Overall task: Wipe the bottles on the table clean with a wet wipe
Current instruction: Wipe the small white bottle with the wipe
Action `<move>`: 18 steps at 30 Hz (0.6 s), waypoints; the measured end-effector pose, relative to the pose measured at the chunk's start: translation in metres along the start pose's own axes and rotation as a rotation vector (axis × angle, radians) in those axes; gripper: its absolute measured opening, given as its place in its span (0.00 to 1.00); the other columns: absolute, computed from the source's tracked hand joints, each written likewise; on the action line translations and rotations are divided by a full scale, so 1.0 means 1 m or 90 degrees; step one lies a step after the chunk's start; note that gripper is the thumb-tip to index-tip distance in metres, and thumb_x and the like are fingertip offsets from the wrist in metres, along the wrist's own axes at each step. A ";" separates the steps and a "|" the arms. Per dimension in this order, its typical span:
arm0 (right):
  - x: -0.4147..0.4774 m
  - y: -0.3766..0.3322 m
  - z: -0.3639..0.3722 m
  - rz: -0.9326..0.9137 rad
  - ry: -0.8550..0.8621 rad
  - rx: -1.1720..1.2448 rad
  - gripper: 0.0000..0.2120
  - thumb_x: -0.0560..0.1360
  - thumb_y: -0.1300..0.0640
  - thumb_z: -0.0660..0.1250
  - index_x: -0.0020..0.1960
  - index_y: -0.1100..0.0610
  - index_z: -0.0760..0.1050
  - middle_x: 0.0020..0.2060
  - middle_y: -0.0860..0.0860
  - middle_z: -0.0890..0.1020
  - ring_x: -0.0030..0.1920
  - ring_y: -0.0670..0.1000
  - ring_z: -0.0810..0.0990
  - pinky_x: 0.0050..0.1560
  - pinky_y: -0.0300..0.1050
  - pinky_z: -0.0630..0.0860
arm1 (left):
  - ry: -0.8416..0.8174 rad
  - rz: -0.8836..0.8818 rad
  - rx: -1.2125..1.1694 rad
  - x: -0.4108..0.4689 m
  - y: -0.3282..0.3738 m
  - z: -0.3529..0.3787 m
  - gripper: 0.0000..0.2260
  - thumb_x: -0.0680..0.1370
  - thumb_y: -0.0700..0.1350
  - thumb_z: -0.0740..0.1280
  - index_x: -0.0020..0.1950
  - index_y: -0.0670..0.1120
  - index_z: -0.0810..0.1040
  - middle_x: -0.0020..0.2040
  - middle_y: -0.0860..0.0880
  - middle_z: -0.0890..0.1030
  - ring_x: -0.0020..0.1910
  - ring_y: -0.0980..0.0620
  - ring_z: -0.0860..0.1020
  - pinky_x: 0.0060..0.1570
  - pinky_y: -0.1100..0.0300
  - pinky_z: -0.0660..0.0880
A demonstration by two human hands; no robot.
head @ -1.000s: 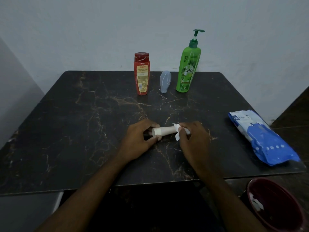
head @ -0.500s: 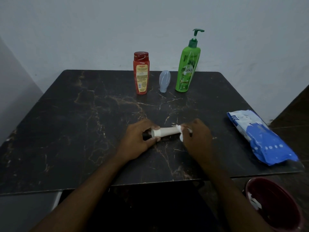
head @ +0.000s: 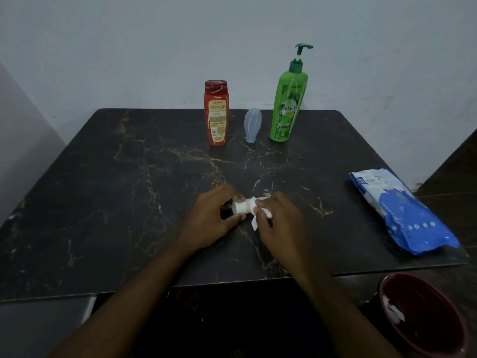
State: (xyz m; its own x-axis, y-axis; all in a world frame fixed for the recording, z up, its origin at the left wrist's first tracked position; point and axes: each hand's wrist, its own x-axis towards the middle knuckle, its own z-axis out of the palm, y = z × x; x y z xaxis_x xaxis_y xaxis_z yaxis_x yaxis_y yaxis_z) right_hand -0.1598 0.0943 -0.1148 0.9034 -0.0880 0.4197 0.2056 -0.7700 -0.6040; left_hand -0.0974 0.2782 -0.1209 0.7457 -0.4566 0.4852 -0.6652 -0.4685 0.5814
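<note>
Holding what, and where? (checker)

Small white bottle, lying sideways at the front middle of the dark table. My left hand grips its cap end, fingers curled round it. My right hand clamps the wet wipe round the other end. (me)

The others? (checker)

Red bottle, clear small bottle and green pump bottle stand in a row at the far edge. Wipes pack lies on my right; maroon bin sits beyond the near right corner. (me)

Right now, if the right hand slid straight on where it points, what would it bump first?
Probably the left hand, gripping the white tube at its other end. The right hand, holding the wet wipe, points along the tube toward it.
</note>
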 end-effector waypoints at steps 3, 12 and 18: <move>0.004 0.011 -0.004 0.025 -0.003 -0.007 0.06 0.77 0.58 0.67 0.51 0.55 0.82 0.46 0.45 0.76 0.44 0.41 0.74 0.44 0.23 0.65 | -0.007 0.005 0.010 0.000 0.001 0.000 0.14 0.72 0.41 0.79 0.55 0.45 0.81 0.53 0.52 0.82 0.51 0.54 0.81 0.49 0.53 0.79; 0.011 0.042 -0.015 0.131 0.008 0.008 0.07 0.78 0.57 0.68 0.54 0.57 0.82 0.48 0.50 0.82 0.47 0.44 0.76 0.50 0.32 0.66 | -0.024 0.018 0.064 -0.002 0.005 0.000 0.15 0.73 0.41 0.78 0.57 0.48 0.80 0.57 0.55 0.80 0.52 0.57 0.79 0.51 0.63 0.76; 0.009 0.037 -0.021 0.115 -0.006 0.018 0.07 0.78 0.57 0.68 0.55 0.55 0.81 0.48 0.46 0.80 0.49 0.42 0.76 0.52 0.34 0.70 | -0.021 -0.008 0.022 0.000 0.006 -0.001 0.12 0.75 0.46 0.77 0.57 0.48 0.81 0.54 0.55 0.82 0.51 0.57 0.80 0.49 0.63 0.77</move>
State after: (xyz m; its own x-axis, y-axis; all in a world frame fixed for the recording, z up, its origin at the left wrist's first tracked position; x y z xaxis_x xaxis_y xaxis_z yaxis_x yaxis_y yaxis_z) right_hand -0.1519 0.0521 -0.1191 0.9299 -0.2173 0.2969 0.0503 -0.7242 -0.6877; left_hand -0.1014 0.2759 -0.1164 0.7529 -0.4752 0.4554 -0.6569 -0.5001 0.5642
